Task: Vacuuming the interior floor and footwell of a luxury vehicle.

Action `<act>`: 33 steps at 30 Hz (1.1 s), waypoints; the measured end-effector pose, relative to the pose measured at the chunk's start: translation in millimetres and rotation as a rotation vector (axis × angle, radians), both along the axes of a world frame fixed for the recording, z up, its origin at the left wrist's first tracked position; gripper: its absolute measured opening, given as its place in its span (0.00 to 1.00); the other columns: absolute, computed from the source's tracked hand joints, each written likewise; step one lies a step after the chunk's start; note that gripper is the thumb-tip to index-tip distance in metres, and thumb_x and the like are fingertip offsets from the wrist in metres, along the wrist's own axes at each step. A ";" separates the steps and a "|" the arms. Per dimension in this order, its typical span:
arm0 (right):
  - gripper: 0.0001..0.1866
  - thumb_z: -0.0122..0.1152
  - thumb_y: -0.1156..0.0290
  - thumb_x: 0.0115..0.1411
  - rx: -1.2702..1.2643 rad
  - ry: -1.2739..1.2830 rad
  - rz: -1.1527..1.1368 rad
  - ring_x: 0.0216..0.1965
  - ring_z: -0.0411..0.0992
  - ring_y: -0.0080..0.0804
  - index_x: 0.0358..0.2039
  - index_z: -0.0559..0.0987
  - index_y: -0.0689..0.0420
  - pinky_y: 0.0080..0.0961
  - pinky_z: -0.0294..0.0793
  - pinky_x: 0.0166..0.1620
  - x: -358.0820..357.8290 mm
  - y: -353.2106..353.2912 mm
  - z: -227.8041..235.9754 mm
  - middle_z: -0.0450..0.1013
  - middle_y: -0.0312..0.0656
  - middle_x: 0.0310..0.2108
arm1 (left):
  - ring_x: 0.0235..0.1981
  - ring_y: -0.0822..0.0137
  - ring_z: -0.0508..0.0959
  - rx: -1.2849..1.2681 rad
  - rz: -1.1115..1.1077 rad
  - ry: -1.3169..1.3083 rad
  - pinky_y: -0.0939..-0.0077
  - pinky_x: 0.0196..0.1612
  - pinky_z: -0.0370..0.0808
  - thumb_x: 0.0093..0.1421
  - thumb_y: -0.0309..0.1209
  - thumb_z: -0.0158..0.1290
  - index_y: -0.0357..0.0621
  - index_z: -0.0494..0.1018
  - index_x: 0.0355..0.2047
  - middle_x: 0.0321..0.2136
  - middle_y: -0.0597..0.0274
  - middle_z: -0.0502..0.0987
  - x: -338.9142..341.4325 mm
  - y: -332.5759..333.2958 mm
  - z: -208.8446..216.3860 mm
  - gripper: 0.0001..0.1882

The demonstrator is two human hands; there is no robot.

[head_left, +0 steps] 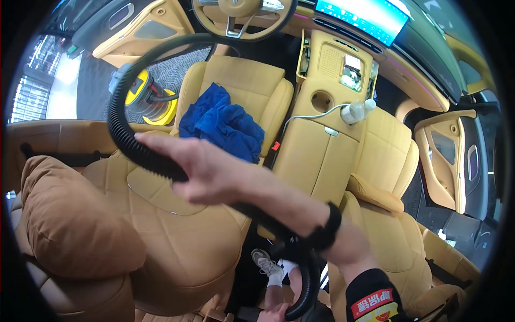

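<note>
My right hand (pixel 196 169) reaches left across the back of the tan front seat (pixel 177 231) and grips a black ribbed vacuum hose (pixel 120 134). Its fingers lie over the hose and its thumb is under it. A black band sits on that wrist. The hose loops up toward the steering wheel (pixel 241 19) and back to a yellow vacuum cleaner (pixel 147 99) outside the open door. It also runs down under my forearm to the floor. My left hand (pixel 273 313) shows only partly at the lower edge, beside the hose's lower bend. Its grip is hidden.
A crumpled blue cloth (pixel 222 126) lies on the front seat cushion. A white spray bottle (pixel 357 111) rests on the tan centre console (pixel 316 153). A brown headrest pillow (pixel 70 220) is at the left. A sneaker (pixel 265 263) stands on the dark floor.
</note>
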State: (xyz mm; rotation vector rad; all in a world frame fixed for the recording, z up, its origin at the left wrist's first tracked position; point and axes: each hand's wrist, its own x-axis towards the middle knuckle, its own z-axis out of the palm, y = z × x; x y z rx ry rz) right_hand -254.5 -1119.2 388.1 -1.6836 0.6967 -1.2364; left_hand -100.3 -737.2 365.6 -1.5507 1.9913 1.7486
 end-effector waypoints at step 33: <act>0.52 0.55 0.78 0.45 0.198 -0.380 0.103 0.43 0.72 0.58 0.72 0.45 0.60 0.35 0.74 0.46 61.0 304.3 106.5 0.66 0.60 0.53 | 0.42 0.57 0.78 -0.349 -0.383 -0.015 0.60 0.47 0.72 0.44 0.37 0.62 0.52 0.77 0.35 0.37 0.64 0.78 97.2 64.9 -193.1 0.15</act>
